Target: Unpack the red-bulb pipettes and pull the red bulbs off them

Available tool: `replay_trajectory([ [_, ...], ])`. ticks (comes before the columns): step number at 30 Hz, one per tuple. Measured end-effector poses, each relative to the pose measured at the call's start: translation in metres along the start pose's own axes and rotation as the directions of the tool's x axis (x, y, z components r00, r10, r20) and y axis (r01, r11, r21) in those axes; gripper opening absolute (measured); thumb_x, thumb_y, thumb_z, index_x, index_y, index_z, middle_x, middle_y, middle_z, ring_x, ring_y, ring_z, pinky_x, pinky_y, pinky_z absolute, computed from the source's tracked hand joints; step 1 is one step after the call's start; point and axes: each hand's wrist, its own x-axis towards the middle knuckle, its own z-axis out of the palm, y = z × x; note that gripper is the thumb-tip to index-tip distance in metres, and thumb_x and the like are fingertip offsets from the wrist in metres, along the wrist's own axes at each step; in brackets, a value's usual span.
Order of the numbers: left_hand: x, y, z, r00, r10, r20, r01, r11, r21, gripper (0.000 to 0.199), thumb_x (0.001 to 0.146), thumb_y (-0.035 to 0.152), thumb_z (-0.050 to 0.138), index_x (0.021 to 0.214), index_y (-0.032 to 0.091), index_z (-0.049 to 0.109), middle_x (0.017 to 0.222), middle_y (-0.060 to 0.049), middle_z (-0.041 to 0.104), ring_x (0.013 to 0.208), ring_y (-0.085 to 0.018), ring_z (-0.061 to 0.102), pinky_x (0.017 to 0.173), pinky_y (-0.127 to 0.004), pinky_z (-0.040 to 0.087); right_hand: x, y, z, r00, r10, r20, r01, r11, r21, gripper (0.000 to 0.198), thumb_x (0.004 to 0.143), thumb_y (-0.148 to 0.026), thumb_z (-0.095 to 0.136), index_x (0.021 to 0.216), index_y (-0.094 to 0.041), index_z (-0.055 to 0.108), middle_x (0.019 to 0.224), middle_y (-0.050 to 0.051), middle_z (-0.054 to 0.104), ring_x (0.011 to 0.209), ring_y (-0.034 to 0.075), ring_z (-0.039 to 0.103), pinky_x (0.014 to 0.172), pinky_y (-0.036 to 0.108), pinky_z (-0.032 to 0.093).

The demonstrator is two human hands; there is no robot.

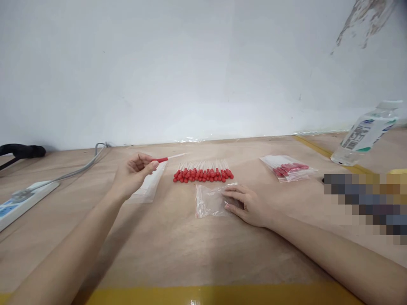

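Pinched between the thumb and fingers of my left hand (140, 169) is a dropper (163, 160) with a red rubber bulb and a thin clear tip pointing right. It is held above a stack of flat clear bags (146, 188). My right hand (249, 205) has its thumb and fingers on the right end of a clear plastic zip bag (210, 201) lying on the table. Just behind that bag, several red-bulbed droppers (203, 173) lie in a row, bulbs toward me and clear tips toward the wall.
To the right lie clear bags with red-bulbed droppers inside (288, 168). A tilted-looking water bottle (365, 133) stands at the far right, near a pixelated patch (369, 203). A power strip (28, 199) with a grey cable (76, 171) and a black object (23, 151) are at left.
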Motion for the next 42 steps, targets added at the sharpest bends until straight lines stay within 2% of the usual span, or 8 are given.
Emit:
replay_trajectory([
  [3,0.007,0.002,0.03,0.993,0.111,-0.051,-0.107,0.992,0.067,0.027,0.067,0.039,0.064,0.079,0.016,0.056,0.075,-0.003,0.062,0.069,-0.015,0.058,0.067,-0.028,0.048,0.001,-0.004,-0.002,0.999,0.016,0.038,-0.016,1.0,-0.023,0.044,0.083,-0.038,0.047,0.122,-0.018,0.048,0.121,0.01,0.052,0.111,0.022,0.048,0.094,0.041,0.04],
  [12,0.023,0.007,0.111,0.877,0.252,0.41,-0.427,0.8,0.421,0.011,0.078,0.025,0.054,0.081,0.018,0.062,0.08,-0.004,0.061,0.072,-0.016,0.056,0.069,-0.028,0.042,0.001,-0.007,-0.005,0.992,-0.074,0.103,0.083,0.993,-0.082,0.04,0.086,-0.039,0.04,0.118,-0.019,0.052,0.121,0.01,0.052,0.111,0.021,0.047,0.094,0.039,0.04],
  [18,-0.004,0.021,0.106,0.85,0.277,0.449,-0.452,0.82,0.351,0.028,0.084,0.038,0.046,0.093,0.019,0.063,0.09,-0.006,0.063,0.084,-0.019,0.057,0.078,-0.031,0.043,0.0,-0.006,-0.002,0.994,-0.058,0.088,0.066,0.994,-0.083,0.043,0.086,-0.04,0.041,0.122,-0.019,0.047,0.124,0.01,0.049,0.113,0.022,0.046,0.094,0.041,0.04],
  [24,-0.06,0.006,0.091,0.592,0.263,0.762,-0.613,0.761,0.214,0.052,0.088,0.045,0.033,0.135,0.024,0.026,0.141,-0.005,0.028,0.13,-0.021,0.023,0.106,-0.04,0.019,0.001,-0.005,-0.003,0.987,-0.068,0.145,0.086,0.988,-0.125,0.055,0.085,-0.044,0.04,0.134,-0.02,0.032,0.137,0.01,0.034,0.125,0.024,0.033,0.1,0.044,0.033],
  [28,-0.068,-0.013,0.079,0.537,0.112,0.836,-0.601,0.747,0.286,0.06,0.089,0.05,0.024,0.138,0.026,0.002,0.145,-0.005,0.004,0.133,-0.022,0.005,0.108,-0.045,0.005,0.001,-0.004,-0.003,0.977,-0.013,0.213,0.045,0.988,-0.146,0.054,0.085,-0.048,0.037,0.132,-0.022,0.035,0.136,0.009,0.035,0.124,0.025,0.034,0.099,0.045,0.032],
  [33,-0.068,-0.014,0.072,0.598,0.113,0.794,-0.531,0.798,0.286,0.059,0.087,0.05,0.03,0.138,0.027,0.012,0.145,-0.005,0.012,0.133,-0.023,0.01,0.108,-0.046,0.007,0.001,-0.004,-0.006,0.99,-0.015,0.141,0.025,0.997,-0.072,0.047,0.085,-0.045,0.039,0.127,-0.022,0.043,0.13,0.007,0.045,0.118,0.022,0.043,0.096,0.039,0.037],
  [37,-0.066,-0.017,0.079,0.828,0.136,0.544,-0.286,0.937,0.202,0.04,0.087,0.043,0.036,0.12,0.024,0.047,0.13,-0.006,0.044,0.121,-0.021,0.038,0.1,-0.038,0.03,0.007,0.017,-0.022,0.977,0.063,-0.205,-0.096,0.984,-0.152,0.029,0.086,-0.035,0.041,0.097,-0.02,0.063,0.101,0.006,0.062,0.093,0.018,0.056,0.085,0.033,0.042],
  [42,-0.056,-0.029,0.094,0.955,0.021,0.297,-0.083,0.977,0.196,0.033,0.075,0.046,0.054,0.093,0.019,0.058,0.092,-0.006,0.057,0.075,-0.016,0.054,0.066,-0.03,0.045,0.005,0.072,-0.053,0.82,0.241,-0.519,-0.533,0.651,-0.54,0.03,0.082,-0.03,0.042,0.099,-0.016,0.061,0.114,0.012,0.055,0.104,0.03,0.046,0.087,0.047,0.029],
])
